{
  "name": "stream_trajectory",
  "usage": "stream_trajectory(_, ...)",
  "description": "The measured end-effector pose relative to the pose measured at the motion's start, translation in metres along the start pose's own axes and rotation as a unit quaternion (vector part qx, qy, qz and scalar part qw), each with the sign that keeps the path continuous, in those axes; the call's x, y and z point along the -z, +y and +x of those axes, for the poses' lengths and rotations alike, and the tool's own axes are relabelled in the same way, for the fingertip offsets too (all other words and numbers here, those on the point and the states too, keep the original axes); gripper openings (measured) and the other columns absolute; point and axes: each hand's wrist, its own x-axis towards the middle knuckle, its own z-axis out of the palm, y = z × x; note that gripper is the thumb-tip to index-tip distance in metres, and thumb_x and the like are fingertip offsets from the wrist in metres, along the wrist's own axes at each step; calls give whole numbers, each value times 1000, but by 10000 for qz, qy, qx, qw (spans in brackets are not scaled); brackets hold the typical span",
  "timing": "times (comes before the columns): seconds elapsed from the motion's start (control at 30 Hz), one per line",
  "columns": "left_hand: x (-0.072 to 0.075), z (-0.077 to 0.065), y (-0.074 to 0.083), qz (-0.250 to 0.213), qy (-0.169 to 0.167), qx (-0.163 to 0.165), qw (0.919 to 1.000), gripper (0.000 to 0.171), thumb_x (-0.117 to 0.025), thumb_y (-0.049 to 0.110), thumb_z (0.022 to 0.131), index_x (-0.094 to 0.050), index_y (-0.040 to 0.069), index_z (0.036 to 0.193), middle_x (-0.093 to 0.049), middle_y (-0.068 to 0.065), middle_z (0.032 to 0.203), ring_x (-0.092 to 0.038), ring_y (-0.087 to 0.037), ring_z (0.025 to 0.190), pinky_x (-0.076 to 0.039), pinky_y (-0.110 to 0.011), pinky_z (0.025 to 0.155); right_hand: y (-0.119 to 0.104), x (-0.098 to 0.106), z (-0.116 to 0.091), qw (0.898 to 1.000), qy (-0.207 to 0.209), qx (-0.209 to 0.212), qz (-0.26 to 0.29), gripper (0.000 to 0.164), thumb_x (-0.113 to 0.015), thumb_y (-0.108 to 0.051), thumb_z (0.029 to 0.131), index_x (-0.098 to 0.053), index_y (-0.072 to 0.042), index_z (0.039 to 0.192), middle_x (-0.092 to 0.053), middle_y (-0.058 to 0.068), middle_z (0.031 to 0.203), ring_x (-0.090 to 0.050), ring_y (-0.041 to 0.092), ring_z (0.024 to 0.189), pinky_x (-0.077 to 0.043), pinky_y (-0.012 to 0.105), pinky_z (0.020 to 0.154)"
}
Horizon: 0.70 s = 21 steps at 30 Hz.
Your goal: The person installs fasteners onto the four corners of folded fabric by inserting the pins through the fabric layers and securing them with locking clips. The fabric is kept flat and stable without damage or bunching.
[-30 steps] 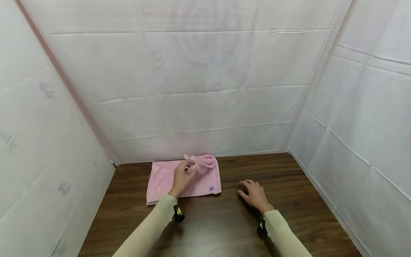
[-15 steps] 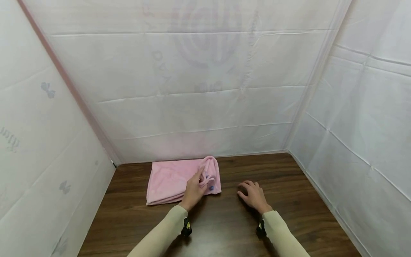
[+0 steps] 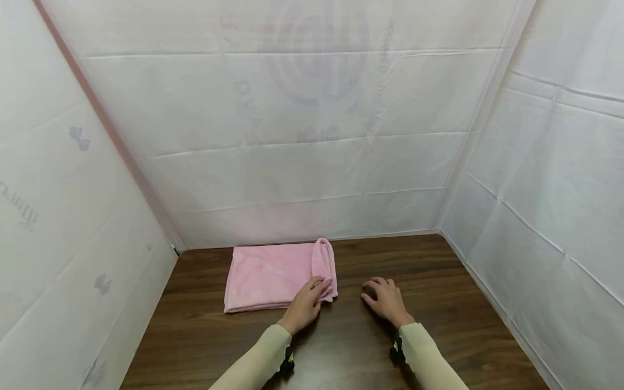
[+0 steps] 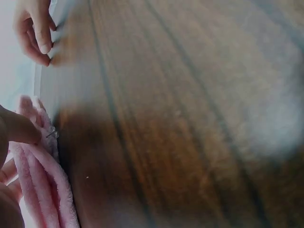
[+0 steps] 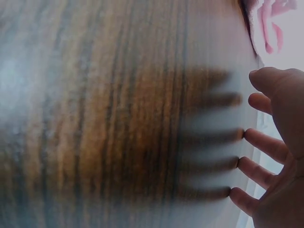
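Note:
A pink fleecy towel lies folded in a flat rectangle on the wooden table, its right end turned over into a narrow rounded fold. At the near right corner of that fold, my left hand pinches the cloth. The left wrist view shows the thumb on top of the towel's bunched layers, with other fingers behind them. My right hand rests on the table to the right of the towel. Its fingers are spread and loosely bent, fingertips on the wood, as the right wrist view shows, holding nothing.
The dark wooden table ends at a white sheet wall behind the towel. Further white sheets rise on the left and right. Black bands sit on both wrists.
My left hand has carried the towel's raised end to the right and toward me, laying it down as a narrow fold over the blue mark. The right hand stays nearly still.

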Motion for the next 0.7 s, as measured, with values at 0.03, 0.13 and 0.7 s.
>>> stream_trajectory(0.03,-1,-1,1,19,6,-54,10000,61,-78,-13,79,-63,-2,137,-61,-19,132,-62,-29,114,-54,-43,96,0,0,0,10000,1,2,-6,25,-77,-31,93,-75,-18,115,-64,15,132,-56,43,112,-48,65,88)
stream_trajectory(0.13,-2,-2,3,62,66,-137,9999,54,-78,-11,80,-67,-1,131,-64,-18,134,-62,-30,116,-52,-43,96,1,0,0,10000,14,-18,-21,25,-77,-31,93,-75,-18,115,-64,14,132,-56,43,112,-48,65,89)
stream_trajectory(0.7,9,-9,4,-59,432,9,9990,24,-79,4,87,-77,8,110,-75,-6,114,-68,-20,99,-57,-37,86,2,1,5,9999,-77,-88,41,29,-77,-31,93,-73,-18,119,-64,14,132,-56,43,113,-47,65,90)
